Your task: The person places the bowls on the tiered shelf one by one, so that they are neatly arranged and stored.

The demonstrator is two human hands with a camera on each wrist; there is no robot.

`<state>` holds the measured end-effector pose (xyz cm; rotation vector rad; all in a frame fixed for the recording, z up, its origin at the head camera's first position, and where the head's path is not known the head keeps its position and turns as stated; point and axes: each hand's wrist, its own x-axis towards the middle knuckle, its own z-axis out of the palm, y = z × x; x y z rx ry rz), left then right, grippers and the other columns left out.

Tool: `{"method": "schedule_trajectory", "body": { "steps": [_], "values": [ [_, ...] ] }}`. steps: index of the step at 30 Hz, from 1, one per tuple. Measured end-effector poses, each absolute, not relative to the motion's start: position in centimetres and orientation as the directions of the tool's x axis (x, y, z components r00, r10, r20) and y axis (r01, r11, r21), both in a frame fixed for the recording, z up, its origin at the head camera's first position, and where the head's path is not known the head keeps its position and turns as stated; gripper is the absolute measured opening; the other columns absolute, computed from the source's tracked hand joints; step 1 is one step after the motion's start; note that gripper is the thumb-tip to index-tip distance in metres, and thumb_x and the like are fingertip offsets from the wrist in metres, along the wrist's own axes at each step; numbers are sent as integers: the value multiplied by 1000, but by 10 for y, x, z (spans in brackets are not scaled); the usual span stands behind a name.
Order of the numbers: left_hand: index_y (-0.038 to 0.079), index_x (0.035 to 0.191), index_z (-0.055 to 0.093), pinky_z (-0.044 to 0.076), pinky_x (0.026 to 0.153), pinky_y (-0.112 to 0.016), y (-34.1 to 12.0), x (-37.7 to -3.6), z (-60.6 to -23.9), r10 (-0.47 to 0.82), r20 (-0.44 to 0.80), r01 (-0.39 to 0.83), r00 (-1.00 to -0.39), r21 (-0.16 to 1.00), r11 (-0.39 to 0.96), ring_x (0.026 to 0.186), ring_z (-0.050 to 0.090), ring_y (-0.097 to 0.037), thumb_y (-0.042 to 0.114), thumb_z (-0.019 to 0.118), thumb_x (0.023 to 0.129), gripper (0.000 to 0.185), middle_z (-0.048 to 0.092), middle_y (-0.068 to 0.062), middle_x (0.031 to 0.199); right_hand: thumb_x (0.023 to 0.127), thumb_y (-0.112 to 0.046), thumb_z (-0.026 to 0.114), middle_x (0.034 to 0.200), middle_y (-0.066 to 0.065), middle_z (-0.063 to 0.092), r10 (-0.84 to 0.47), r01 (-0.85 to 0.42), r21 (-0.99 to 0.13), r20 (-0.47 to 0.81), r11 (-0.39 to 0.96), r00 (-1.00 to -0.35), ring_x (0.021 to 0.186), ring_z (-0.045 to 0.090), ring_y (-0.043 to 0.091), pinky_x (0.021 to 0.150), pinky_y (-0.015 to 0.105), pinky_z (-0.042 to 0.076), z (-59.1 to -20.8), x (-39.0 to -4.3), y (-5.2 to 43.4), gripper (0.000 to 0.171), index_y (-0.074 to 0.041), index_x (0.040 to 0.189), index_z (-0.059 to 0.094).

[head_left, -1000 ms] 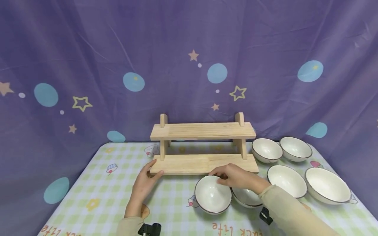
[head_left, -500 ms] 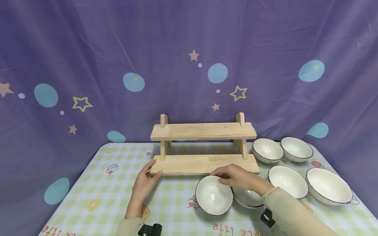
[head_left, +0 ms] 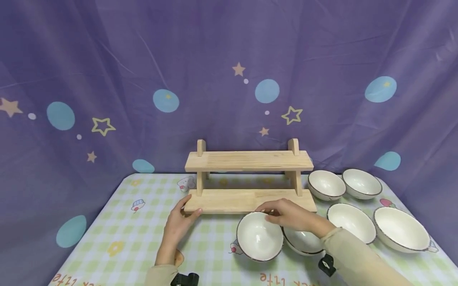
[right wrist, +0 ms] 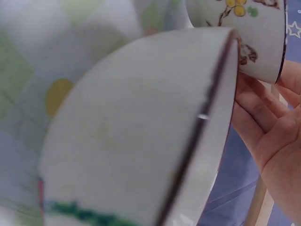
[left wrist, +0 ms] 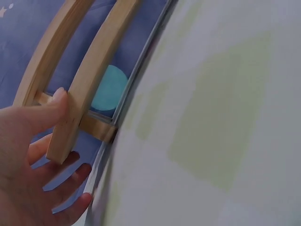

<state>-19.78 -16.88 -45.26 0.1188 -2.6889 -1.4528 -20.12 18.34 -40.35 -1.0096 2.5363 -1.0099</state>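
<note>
Nearest the person, the right hand [head_left: 286, 215] pinches the far rim of a white bowl [head_left: 258, 239], fingers [head_left: 267, 206] curled over the edge; the bowl is tilted, apparently lifting off the checked desk [head_left: 118, 234] just in front of the rack. A second bowl [head_left: 304, 241] sits touching it on the right. The left hand [head_left: 179, 223] braces the left end of the wooden rack [head_left: 247, 178], thumb on the lower shelf [head_left: 236, 198], fingers loose and nearly straight. A firmer pinch and a level carry would probably suit, as the rim grip looks shallow. Further right, four more bowls [head_left: 348, 222] wait before the purple curtain [head_left: 214, 59].
</note>
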Motion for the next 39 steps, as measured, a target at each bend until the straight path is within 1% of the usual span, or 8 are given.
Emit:
{"method": "schedule_trajectory", "body": {
  "steps": [5,11,17,21,25,30,34,39],
  "values": [
    [11,153,37,38,102,-61,-170,-198,-453,-107,29,-36,-994,828,560,128,48,-46,30,71,94,71,44,-29,145,100,-11,60,112,1,69,-693,-534,-685,59,495,-719,100,65,13,84,31,54,-399,-204,179,30,-12,129,66],
    [12,154,36,37,104,-61,-172,-199,-453,-103,21,-38,-994,836,547,130,46,-47,30,70,94,71,39,-29,149,100,-12,59,118,2,68,-702,-581,-657,108,481,-704,105,64,15,86,33,54,-389,-209,172,28,-11,128,66],
    [11,152,39,40,101,-61,-170,-200,-454,-115,35,-36,-993,830,557,125,51,-45,30,72,93,71,43,-29,146,101,-15,59,125,2,67,-667,-553,-667,111,499,-736,101,66,14,83,31,54,-381,-213,164,29,-14,129,66],
    [11,152,40,42,98,-59,-169,-200,-454,-127,41,-38,-991,825,565,121,56,-42,31,72,92,71,46,-29,144,100,-15,59,116,5,69,-637,-530,-690,128,493,-760,90,67,12,75,30,55,-377,-213,159,30,-13,129,66],
    [11,152,40,42,97,-60,-170,-199,-454,-136,44,-42,-990,820,571,121,55,-43,32,72,92,70,46,-29,144,100,-14,59,104,2,69,-599,-510,-708,153,488,-786,85,66,11,75,29,54,-376,-213,154,29,-11,128,66],
    [11,152,40,40,99,-62,-170,-198,-455,-141,38,-50,-989,822,567,125,52,-44,31,71,93,70,45,-28,145,99,-13,60,102,2,69,-566,-514,-715,200,473,-800,83,66,13,74,29,54,-377,-216,150,28,-11,126,68],
    [12,153,38,40,99,-62,-169,-197,-455,-130,28,-49,-991,833,551,125,52,-44,31,71,93,71,45,-28,146,98,-12,62,108,3,70,-531,-519,-714,242,469,-812,89,65,14,75,30,55,-376,-218,146,28,-13,125,69],
    [13,153,39,41,99,-60,-169,-197,-453,-131,28,-49,-991,831,555,124,53,-44,32,71,93,71,47,-27,144,98,-12,62,118,9,69,-470,-490,-759,275,430,-839,97,66,20,79,34,55,-372,-221,140,29,-8,126,68]
  ]
}}
